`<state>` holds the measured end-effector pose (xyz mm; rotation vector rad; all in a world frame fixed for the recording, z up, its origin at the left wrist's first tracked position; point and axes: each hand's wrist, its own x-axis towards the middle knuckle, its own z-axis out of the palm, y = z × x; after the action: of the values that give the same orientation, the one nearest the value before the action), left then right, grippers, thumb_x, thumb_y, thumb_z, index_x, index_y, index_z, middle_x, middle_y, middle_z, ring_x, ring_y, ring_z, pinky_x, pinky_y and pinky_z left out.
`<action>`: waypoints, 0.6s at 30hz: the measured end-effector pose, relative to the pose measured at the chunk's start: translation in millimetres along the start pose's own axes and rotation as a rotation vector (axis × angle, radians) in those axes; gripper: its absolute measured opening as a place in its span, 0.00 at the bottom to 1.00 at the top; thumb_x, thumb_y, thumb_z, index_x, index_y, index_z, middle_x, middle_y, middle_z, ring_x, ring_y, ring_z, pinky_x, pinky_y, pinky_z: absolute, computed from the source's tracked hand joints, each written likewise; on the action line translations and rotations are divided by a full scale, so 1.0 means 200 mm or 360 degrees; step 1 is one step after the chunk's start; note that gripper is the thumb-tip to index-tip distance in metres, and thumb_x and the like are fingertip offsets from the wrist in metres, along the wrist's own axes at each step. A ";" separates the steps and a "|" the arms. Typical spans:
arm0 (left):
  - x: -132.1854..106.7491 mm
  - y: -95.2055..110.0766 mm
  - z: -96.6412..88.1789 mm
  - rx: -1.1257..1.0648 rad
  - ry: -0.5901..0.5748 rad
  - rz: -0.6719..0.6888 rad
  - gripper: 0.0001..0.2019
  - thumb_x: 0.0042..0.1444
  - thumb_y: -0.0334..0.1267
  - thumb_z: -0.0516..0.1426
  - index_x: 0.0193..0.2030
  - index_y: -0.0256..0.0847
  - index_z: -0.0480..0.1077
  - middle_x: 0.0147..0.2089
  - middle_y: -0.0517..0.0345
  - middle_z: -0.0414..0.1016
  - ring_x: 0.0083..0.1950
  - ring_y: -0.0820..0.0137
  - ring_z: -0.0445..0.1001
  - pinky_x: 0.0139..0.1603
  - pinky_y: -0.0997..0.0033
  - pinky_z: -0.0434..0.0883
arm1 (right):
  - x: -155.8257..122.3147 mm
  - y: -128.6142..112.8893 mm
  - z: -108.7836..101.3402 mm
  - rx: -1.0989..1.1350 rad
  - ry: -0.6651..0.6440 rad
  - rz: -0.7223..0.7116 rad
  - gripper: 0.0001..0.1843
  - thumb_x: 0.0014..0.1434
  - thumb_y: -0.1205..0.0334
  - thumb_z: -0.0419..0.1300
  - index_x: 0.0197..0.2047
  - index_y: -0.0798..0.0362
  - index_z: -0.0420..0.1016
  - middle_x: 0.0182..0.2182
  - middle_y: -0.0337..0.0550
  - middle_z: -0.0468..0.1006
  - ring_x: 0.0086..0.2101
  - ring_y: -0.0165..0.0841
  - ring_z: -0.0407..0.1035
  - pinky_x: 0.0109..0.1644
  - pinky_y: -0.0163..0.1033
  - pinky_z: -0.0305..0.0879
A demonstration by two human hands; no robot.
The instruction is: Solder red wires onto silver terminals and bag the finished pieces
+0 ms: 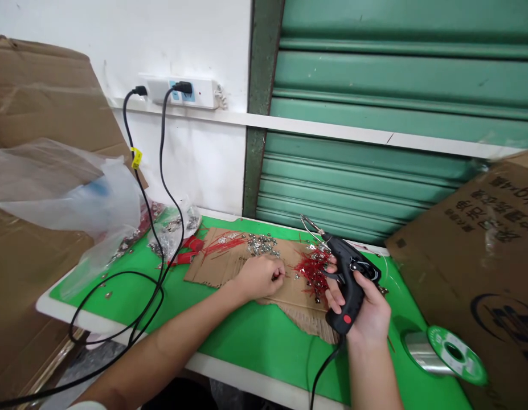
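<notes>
- Right hand [370, 316]: wrapped round the handle of a black soldering gun [347, 279], forefinger laid at the trigger. The gun is held just above the right end of a cardboard sheet [229, 265], its metal tip pointed away from the body.
- Left hand [259, 276]: rested on the cardboard sheet with fingers curled in. Whether a small piece is pinched inside cannot be told.
- Red wires [310, 270]: a loose bunch lying on the sheet between the two hands, close against the right fingertips.
- Metal pieces [261, 245]: scattered in a heap at the far side of the sheet, beyond the left hand.
- Solder spool [445, 353]: laid on the green table [255, 336], right of the right wrist, near the front edge.
- Power strip [182, 92]: fixed to the wall, with two black cords [161, 171] plugged in and trailed across the table's left end.
- Plastic bag [76, 193]: slumped at the left, just beside the cords.
- Hazards, as judged:
  - Cardboard or wire insulation could be scorched if the tip is lowered carelessly.
  - The left fingers could be burned, being near the work.
  - The spool could be knocked off by the wrist.
  - The trailing cords could be snagged, jerking the gun.
</notes>
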<state>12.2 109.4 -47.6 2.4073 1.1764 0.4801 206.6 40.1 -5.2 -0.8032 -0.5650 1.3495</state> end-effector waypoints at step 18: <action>0.01 0.03 0.05 -0.0085 0.0023 -0.0014 0.06 0.53 0.33 0.55 0.35 0.43 0.74 0.35 0.61 0.78 0.38 0.72 0.74 0.39 0.76 0.68 | 0.00 0.00 0.00 -0.0035 0.0007 0.0014 0.15 0.51 0.57 0.63 0.40 0.56 0.79 0.32 0.45 0.77 0.16 0.25 0.55 0.13 0.30 0.57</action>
<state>21.5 105.1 -52.1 2.3566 1.1647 0.5203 207.1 40.9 -5.4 -0.8272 -0.5744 1.3511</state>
